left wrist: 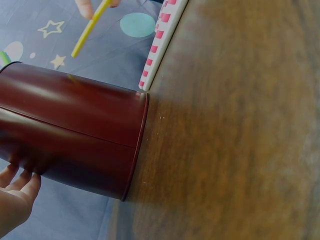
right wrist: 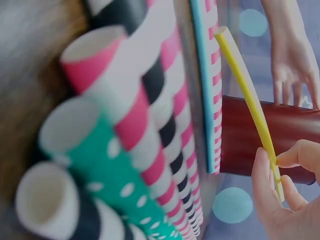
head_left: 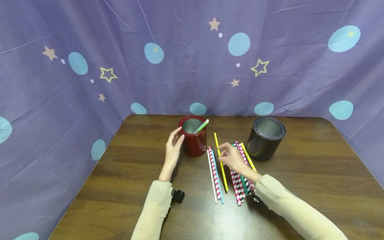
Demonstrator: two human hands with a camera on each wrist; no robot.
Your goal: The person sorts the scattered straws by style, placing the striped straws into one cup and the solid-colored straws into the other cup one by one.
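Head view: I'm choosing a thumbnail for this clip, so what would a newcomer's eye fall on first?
Probably the plain yellow straw, pinched by the right hand near the middle of the table. Next might come the glossy red can, touched at its rim by the left hand, and the patterned straws bunched under the right forearm. Behind everything hangs a purple cloth printed with stars.

The slim, plain yellow straw [head_left: 222,170] was pinched by the right hand [head_left: 233,159], tilted, right of the red can [head_left: 195,145]. The glossy cylindrical can stood upright, open-topped, on the far side; the left hand [head_left: 172,148] touched its left side. Inside, a green straw [head_left: 202,126] leaned right.
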